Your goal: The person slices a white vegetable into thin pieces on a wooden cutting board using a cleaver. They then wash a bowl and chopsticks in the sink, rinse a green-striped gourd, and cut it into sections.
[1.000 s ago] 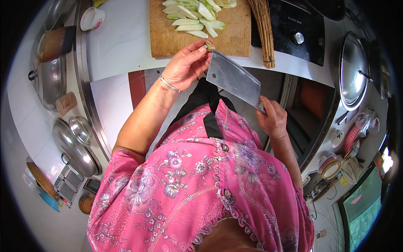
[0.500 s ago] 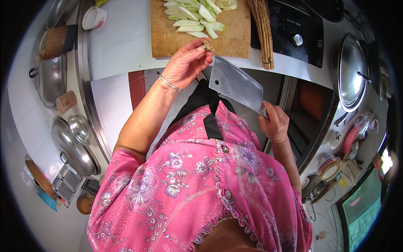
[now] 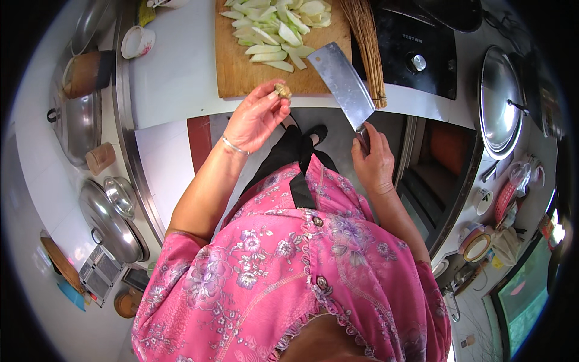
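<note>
Pinched between the fingertips of my left hand (image 3: 258, 117) is a small, knobby, tan-brown piece of ginger (image 3: 282, 91), held just off the near edge of the cutting board (image 3: 241, 78). My right hand (image 3: 375, 161) is wrapped around the dark handle of a cleaver (image 3: 344, 81). Its broad grey blade points away from me and leftward, with the tip over the board's right part. Pale green vegetable slices (image 3: 265, 36) are spread in a loose pile on the wooden board, beyond my left hand.
A bundle of thin brown sticks (image 3: 365, 48) lies right of the board, beside a black gas stove (image 3: 416, 48). Left of the board stands a white cup (image 3: 137, 42) on the white counter (image 3: 175, 66). A lidded metal wok (image 3: 500, 102) sits at the far right.
The cleaver has swung up and forward, so its blade now reaches over the board. My right hand has turned with it. My left hand still pinches the ginger, slightly nearer me.
</note>
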Demonstrator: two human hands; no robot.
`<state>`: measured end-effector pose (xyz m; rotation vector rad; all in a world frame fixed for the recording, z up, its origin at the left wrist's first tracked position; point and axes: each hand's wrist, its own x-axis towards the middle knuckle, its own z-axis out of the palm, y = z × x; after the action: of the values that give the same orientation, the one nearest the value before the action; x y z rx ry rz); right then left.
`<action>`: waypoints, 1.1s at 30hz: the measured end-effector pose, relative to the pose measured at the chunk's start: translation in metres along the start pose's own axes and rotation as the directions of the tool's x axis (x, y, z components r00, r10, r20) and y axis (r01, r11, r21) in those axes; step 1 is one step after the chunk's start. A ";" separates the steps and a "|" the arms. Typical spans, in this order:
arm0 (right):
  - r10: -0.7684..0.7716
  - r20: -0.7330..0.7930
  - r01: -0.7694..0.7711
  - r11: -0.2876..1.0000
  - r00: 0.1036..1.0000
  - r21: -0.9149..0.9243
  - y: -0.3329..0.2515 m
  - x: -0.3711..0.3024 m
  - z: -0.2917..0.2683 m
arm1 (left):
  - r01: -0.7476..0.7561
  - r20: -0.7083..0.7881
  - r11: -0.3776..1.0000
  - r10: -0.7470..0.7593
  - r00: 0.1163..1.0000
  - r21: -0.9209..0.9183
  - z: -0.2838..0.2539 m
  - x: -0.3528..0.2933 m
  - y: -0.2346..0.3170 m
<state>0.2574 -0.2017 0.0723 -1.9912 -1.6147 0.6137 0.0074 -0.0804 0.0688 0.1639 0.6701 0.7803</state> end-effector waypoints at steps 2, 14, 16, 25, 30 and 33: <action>-0.020 -0.001 0.020 0.999 1.000 -0.025 0.000 0.002 0.003 | -0.001 -0.041 1.000 0.001 0.999 0.001 0.000 -0.010 0.003; 0.165 -0.120 -0.171 0.984 0.979 -0.045 -0.008 -0.003 0.010 | 0.008 -0.034 0.999 -0.009 0.999 -0.039 -0.014 -0.035 0.022; 0.213 -0.143 -0.223 0.973 0.967 -0.061 -0.018 0.009 0.017 | 0.037 -0.006 0.998 -0.037 0.999 -0.041 -0.015 -0.031 0.028; 0.193 -0.252 -0.224 0.969 0.948 -0.100 -0.027 0.061 0.075 | 0.155 0.073 0.987 -0.157 0.985 0.033 -0.006 -0.008 0.061; 0.128 -0.268 -0.178 0.969 0.955 -0.171 -0.039 0.061 0.063 | 0.244 0.121 0.956 -0.265 0.957 0.164 0.015 0.016 0.056; 0.216 -0.258 -0.148 0.954 0.942 0.261 -0.069 0.049 0.035 | 0.283 0.153 0.930 -0.322 0.934 0.234 0.034 0.028 0.042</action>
<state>0.1932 -0.1386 0.0877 -1.9586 -1.1382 0.5323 0.0179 -0.0279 0.0976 0.3136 0.5781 0.3882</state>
